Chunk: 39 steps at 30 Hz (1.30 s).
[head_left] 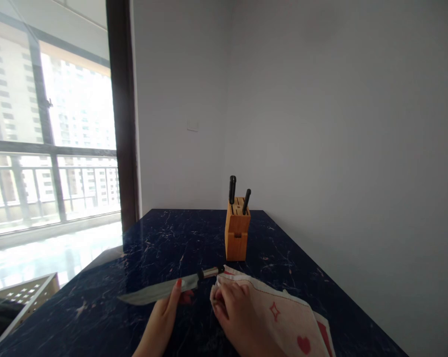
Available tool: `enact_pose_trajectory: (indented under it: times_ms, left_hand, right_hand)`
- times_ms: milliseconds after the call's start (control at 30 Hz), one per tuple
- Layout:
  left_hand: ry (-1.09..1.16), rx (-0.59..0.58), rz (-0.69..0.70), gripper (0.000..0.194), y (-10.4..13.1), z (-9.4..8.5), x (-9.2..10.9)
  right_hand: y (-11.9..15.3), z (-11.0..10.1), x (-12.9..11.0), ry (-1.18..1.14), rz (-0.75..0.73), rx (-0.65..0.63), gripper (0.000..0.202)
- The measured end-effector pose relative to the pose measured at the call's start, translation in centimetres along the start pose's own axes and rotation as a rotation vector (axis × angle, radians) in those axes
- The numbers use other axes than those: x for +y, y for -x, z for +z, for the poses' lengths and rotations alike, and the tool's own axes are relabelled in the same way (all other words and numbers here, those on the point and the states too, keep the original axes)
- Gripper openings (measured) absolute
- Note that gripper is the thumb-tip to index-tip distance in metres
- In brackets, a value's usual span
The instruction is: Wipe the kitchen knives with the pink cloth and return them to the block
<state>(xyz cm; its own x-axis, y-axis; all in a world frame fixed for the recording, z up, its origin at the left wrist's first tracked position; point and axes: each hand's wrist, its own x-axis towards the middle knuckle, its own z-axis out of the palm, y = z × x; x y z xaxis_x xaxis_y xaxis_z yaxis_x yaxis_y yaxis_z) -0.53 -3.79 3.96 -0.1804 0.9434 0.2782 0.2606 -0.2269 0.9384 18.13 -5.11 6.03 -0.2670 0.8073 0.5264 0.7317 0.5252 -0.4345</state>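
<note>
A large kitchen knife [149, 292] lies across my left hand [167, 307], its blade pinched between thumb and fingers near the handle. The blade's tip points left, and the dark and silver handle [211, 272] points right. My right hand [233, 302] is closed on a bunched corner of a pale cloth [283, 315] with red star and heart prints, just below the handle. The rest of the cloth spreads to the right over the table. Whether the cloth touches the handle I cannot tell.
Beyond the hands, a wooden knife block [236, 243] holding several black-handled tools stands on the dark marbled table [171, 238]. Grey walls [320, 124] rise behind and to the right. A light perforated crate [30, 297] sits at lower left, near a window [48, 124].
</note>
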Motion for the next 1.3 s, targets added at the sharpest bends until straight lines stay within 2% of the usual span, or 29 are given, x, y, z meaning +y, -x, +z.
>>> enact_pose_trajectory:
  times_ms: [100,200,267,333,433,500,567,667,733,900,1000,1133,1300]
  left_hand:
    - [0.134,0.116,-0.067,0.053,-0.6,-0.9,0.3]
    - [0.285,0.1,-0.099,0.047,-0.3,-1.1,1.1]
    - [0.381,-0.002,-0.098,0.043,0.1,-0.6,1.3]
    - [0.477,-0.159,-0.115,0.041,0.3,0.2,0.9]
    - [0.629,-0.322,-0.259,0.041,0.0,1.4,-0.1]
    - [0.682,-0.363,-0.35,0.041,-0.2,1.8,-0.5]
    - [0.699,-0.435,-0.384,0.05,-0.1,1.9,-0.1]
    - [0.737,-0.581,-0.348,0.068,0.6,1.5,1.2]
    - [0.761,-0.624,-0.342,0.068,0.9,0.9,1.7]
    - [0.738,-0.507,-0.311,0.057,0.0,-0.4,0.6]
    - [0.697,-0.448,-0.334,0.054,-0.5,-0.4,-0.3]
    - [0.638,-0.446,-0.331,0.054,-0.4,-0.1,-0.3]
    - [0.616,-0.446,-0.312,0.051,-0.3,0.0,-0.1]
  right_hand:
    - [0.1,0.4,0.8,-0.131,0.036,0.115,0.026]
    - [0.0,0.5,1.4,-0.416,0.151,0.18,0.043]
    - [-0.1,0.3,1.5,-0.654,0.186,0.117,0.05]
    - [-0.4,-0.4,1.1,-0.848,0.179,-0.003,0.055]
    - [-0.6,-1.7,0.1,-0.956,0.109,-0.102,0.048]
    - [-0.8,-2.7,-0.8,-0.928,0.049,-0.106,0.033]
    - [-1.0,-3.8,-1.7,-0.891,0.042,-0.081,0.025]
    - [-1.6,-5.8,-2.6,-0.846,0.12,0.092,0.025]
    - [-2.3,-7.9,-2.6,-0.778,0.144,0.257,0.027]
    - [-4.7,-14.7,-0.2,-0.538,0.199,0.635,0.033]
    - [-6.3,-18.1,1.3,-0.44,0.171,0.797,0.034]
    - [-8.4,-20.1,2.2,-0.387,0.147,0.874,0.038]
    - [-10.5,-19.9,2.5,-0.292,0.121,0.827,0.044]
